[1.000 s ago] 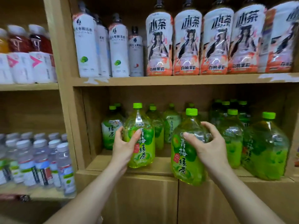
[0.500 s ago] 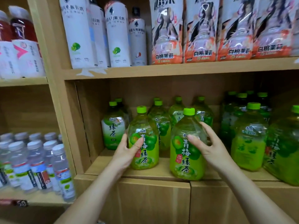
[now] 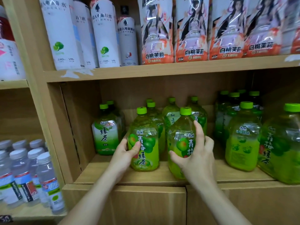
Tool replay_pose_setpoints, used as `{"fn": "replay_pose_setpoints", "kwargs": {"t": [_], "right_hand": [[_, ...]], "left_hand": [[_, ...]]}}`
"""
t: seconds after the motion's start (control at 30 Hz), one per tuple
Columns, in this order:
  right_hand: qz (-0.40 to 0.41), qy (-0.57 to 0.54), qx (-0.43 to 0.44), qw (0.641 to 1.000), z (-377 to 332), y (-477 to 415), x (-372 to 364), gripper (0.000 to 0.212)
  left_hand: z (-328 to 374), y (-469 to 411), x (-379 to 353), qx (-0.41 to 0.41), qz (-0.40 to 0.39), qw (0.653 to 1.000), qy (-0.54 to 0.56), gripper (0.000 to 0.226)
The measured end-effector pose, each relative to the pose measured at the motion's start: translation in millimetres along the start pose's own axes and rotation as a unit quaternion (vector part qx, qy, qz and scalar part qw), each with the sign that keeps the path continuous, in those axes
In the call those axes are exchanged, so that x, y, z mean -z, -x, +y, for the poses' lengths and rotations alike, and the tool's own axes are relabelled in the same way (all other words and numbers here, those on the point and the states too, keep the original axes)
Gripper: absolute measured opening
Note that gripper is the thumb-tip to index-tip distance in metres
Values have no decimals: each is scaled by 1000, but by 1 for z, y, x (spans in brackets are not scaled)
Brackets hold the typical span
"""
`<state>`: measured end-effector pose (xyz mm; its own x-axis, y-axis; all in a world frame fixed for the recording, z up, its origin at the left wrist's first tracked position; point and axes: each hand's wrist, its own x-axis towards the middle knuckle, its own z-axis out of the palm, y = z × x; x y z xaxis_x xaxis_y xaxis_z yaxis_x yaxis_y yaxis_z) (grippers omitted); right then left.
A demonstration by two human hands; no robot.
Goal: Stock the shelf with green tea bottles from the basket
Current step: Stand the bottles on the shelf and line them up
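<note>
Two green tea bottles with green caps stand side by side near the front of the wooden shelf [image 3: 162, 176]. My left hand [image 3: 125, 151] grips the left bottle [image 3: 145, 140] from its left side, thumb across the label. My right hand [image 3: 194, 153] wraps around the right bottle [image 3: 181, 137], fingers up its right side and thumb low on the front. Both bottles rest upright on the shelf board. More green tea bottles [image 3: 170, 114] stand behind them. The basket is out of view.
A paler green tea bottle [image 3: 106, 133] stands at the left back. Larger green bottles [image 3: 243, 137] fill the right of the shelf. White and peach-labelled bottles [image 3: 191, 30] line the shelf above. Water bottles [image 3: 29, 172] fill the left bay.
The right bottle went from hanging off the shelf edge to standing on the board beside the left one. Both hands closed tighter round their bottles. The camera moved nearer.
</note>
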<state>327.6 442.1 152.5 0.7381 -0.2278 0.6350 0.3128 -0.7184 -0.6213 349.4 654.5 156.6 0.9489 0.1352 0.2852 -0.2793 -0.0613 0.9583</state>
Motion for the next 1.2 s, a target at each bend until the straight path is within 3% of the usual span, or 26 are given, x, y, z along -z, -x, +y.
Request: {"fn": "replay_pose_setpoints", "kwargs": {"t": [0.27, 0.5, 0.63, 0.9, 1.07, 1.13, 1.2], "right_hand": [[-25, 54, -58, 997, 15, -38, -8, 115], [-238, 45, -34, 970, 15, -76, -10, 114], [-201, 74, -33, 976, 6, -71, -19, 105], [-122, -4, -67, 990, 13, -72, -33, 99], [-175, -12, -76, 982, 20, -84, -38, 110], [-219, -67, -68, 971, 23, -79, -31, 115], [-250, -95, -65, 961, 19, -69, -15, 105]], "left_hand": [[-10, -7, -13, -10, 10, 1000, 26, 20], [-15, -8, -33, -43, 42, 998, -2, 30], [-14, -6, -30, -26, 23, 999, -18, 53], [-12, -11, -25, 15, -41, 999, -21, 23], [-16, -9, -37, 8, 17, 996, -87, 13], [-15, -4, -38, 17, 29, 992, -125, 23], [-11, 1, -36, 7, 56, 980, -189, 44]]}}
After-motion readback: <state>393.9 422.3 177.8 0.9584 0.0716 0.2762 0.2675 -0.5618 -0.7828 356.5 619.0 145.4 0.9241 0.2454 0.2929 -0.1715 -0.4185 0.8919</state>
